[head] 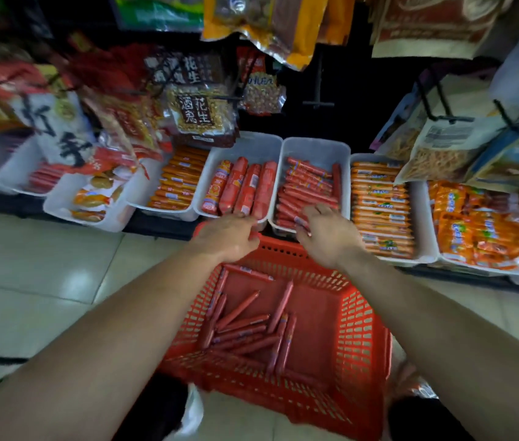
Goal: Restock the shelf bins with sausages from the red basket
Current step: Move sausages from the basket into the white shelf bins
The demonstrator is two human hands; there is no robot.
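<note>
The red basket (pixel 364 316) sits on the floor below me with several thin red sausages (pixel 245 329) loose on its bottom. Straight ahead, a clear bin (pixel 315 146) holds stacked thin red sausages (pixel 309 186). My right hand (pixel 326 232) is over that bin's front edge and grips a few thin sausages (pixel 301 223) between thumb and fingers. Left of it, another clear bin (pixel 245 143) holds thick red sausages (pixel 242 186). My left hand (pixel 229 237) is at this bin's front rim with curled fingers; what they hold is hidden.
More clear bins line the low shelf: orange sausages (pixel 177 183) to the left, orange-wrapped sticks (pixel 379 205) and packets (pixel 477 227) to the right. Peanut bags (pixel 199 113) and snack packs (pixel 442 148) hang above. Pale floor tiles (pixel 38 275) spread to the left.
</note>
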